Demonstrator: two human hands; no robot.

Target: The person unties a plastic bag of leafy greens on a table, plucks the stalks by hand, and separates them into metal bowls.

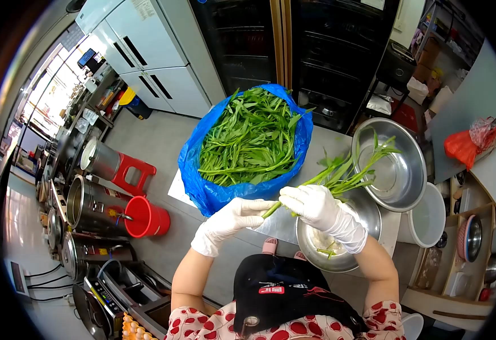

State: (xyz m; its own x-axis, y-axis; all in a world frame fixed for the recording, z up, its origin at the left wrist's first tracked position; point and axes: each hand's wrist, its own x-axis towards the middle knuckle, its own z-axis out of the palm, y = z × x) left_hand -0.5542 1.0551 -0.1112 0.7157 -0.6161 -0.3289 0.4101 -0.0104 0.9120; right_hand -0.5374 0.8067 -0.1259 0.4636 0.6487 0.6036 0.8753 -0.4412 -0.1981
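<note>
Both hands wear white gloves. My right hand [319, 211] is closed around a bunch of long leafy greens that look like water spinach [344, 174], whose leaves fan out to the upper right. At the cut end of the stems, my left hand [233, 221] pinches the tips. Beneath my right hand is a steel bowl [372, 218] with a few short stem pieces [328, 251] in it. A blue plastic bag [194, 170] full of the same greens [250, 136] stands just beyond my hands. The bunch's leaves overlap a second steel bowl [409, 190].
The bag and bowls rest on a metal table [276, 226]. A white bucket [429, 218] stands at its right, near a wooden shelf [483, 226]. On the left are a red bucket [147, 218], a red stool [137, 173] and large steel pots [97, 204]. Fridges [146, 51] line the back.
</note>
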